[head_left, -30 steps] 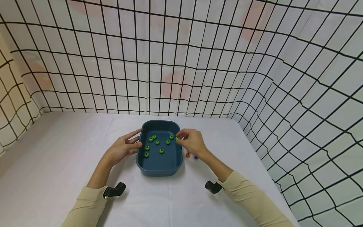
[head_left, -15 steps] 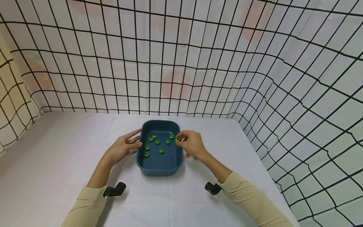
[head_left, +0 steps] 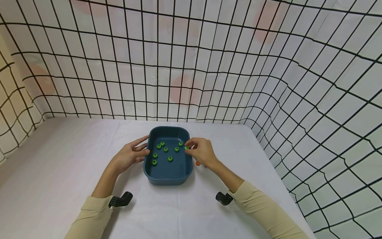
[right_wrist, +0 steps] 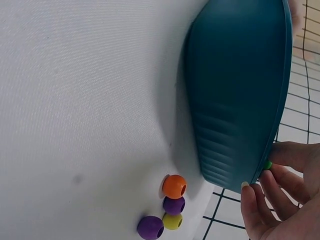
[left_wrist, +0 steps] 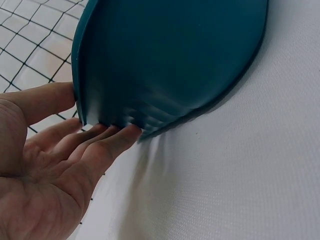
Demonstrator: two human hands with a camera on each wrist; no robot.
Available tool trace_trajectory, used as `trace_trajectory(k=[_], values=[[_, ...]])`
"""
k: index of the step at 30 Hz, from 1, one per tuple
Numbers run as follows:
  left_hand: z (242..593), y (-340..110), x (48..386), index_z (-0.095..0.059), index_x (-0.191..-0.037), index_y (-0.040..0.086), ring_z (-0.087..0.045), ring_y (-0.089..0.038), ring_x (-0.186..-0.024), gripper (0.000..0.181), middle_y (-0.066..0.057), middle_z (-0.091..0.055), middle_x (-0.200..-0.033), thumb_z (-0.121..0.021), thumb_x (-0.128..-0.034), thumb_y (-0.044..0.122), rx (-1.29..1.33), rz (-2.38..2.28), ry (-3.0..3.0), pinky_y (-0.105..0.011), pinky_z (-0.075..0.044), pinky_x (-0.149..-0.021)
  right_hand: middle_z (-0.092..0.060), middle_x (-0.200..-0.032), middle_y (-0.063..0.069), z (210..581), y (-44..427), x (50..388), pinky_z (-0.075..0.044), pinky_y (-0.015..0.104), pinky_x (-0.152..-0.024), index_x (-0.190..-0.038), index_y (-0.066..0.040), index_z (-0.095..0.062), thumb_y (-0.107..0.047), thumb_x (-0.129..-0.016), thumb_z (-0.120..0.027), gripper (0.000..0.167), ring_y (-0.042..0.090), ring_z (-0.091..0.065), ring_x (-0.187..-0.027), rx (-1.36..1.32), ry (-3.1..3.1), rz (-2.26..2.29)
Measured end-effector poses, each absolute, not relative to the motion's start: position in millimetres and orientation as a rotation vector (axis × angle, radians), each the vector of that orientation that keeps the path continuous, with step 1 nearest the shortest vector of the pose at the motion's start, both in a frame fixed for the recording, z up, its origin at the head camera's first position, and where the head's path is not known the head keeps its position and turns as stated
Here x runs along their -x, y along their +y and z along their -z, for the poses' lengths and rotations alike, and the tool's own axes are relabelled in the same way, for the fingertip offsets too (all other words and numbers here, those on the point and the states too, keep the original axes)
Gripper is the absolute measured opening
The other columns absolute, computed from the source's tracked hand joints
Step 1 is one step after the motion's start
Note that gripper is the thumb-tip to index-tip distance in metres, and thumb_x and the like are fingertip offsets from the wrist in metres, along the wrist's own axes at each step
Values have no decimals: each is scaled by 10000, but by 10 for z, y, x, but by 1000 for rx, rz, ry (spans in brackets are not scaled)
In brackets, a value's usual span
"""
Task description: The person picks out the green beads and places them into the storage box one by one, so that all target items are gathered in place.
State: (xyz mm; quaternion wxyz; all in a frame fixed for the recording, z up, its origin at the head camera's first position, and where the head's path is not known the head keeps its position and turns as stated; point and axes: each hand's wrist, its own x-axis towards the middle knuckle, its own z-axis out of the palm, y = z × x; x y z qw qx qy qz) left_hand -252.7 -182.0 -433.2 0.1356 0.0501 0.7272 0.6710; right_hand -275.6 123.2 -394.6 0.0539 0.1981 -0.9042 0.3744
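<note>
A dark teal basin (head_left: pixel 168 171) stands on the white cloth with several green beads (head_left: pixel 170 159) spread over its floor. On its left side my left hand (head_left: pixel 129 156) rests with fairly straight fingers against the outer wall; in the left wrist view the thumb (left_wrist: pixel 52 100) touches the rim. At the right rim my right hand (head_left: pixel 202 152) pinches a green bead (head_left: pixel 186 147) between thumb and fingertips. Only a sliver of that bead (right_wrist: pixel 268 164) shows in the right wrist view, where other fingertips lie near the outer wall.
Right of the basin, an orange bead (right_wrist: pixel 174 186), two purple beads (right_wrist: pixel 150 227) and a yellow bead (right_wrist: pixel 172 221) lie close together on the cloth. In the head view the right hand mostly covers them. A black grid netting (head_left: pixel 179 79) surrounds the table's back and sides.
My right hand has shifted slightly toward me along the rim with the green bead, now covering most of the purple one beyond it. The left hand and basin hold still.
</note>
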Motion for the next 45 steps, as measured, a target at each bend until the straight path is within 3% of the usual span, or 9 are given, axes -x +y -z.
trace_trajectory(k=[15,23,45], values=[[4320,-1824,2515,-254,-1627,212,-440,-389,-1433,758,-214,-261,-1647,-660,-991,134,-161,-1948,2092,-385,-537,-1027,-773,-911,48,3939,1250,2752,-522,263,-614,-1000,-56,-776,-67,-836,-787,165,184,-664,-777,-604,-2746,-1131],[4322,-1817,2505,-237,-1630,197,-419,-387,-1445,772,-227,-241,-1650,-655,-989,100,-156,-1981,2043,-321,-559,-994,-774,-910,57,3937,1266,2731,-519,283,-640,-999,-56,-777,-61,-839,-784,160,214,-665,-790,-607,-2746,-1129],[4305,-1833,2515,-243,-1629,195,-441,-391,-1431,770,-216,-256,-1648,-658,-987,103,-167,-1956,2067,-330,-565,-987,-777,-927,58,3941,1259,2733,-524,278,-643,-1029,-24,-770,-65,-846,-782,187,210,-666,-810,-621,-2751,-1109]])
